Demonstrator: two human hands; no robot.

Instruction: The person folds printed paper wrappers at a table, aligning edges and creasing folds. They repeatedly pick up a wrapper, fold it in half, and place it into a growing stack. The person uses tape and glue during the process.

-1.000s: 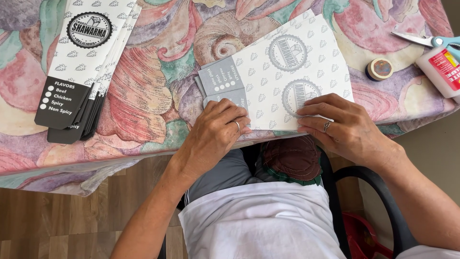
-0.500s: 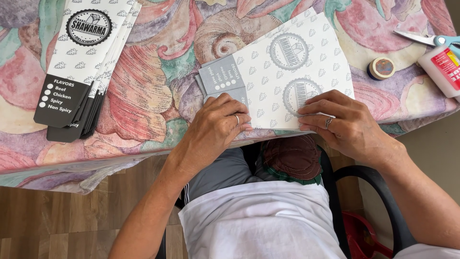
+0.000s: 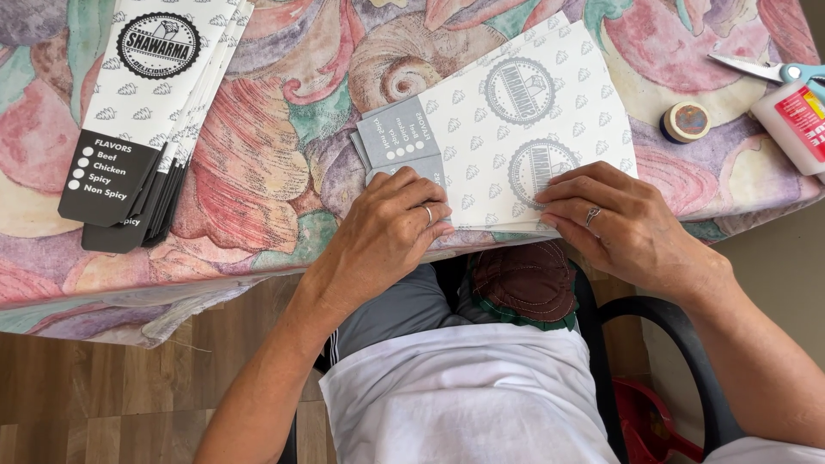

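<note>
While both hands press it, paper sheet (image 3: pixel 507 129) overhangs table edge (image 3: pixel 172 292).

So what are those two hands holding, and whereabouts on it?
Both press on a flat printed paper sheet at the table's near edge: the left hand by its grey flap end, the right hand on the lower right edge. Neither lifts it.

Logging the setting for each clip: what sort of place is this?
Probably a home or small workshop table used for hand-making paper food sleeves: a floral tablecloth, a stack of finished sleeves, and glue bottle, tape roll and scissors nearby.
</note>
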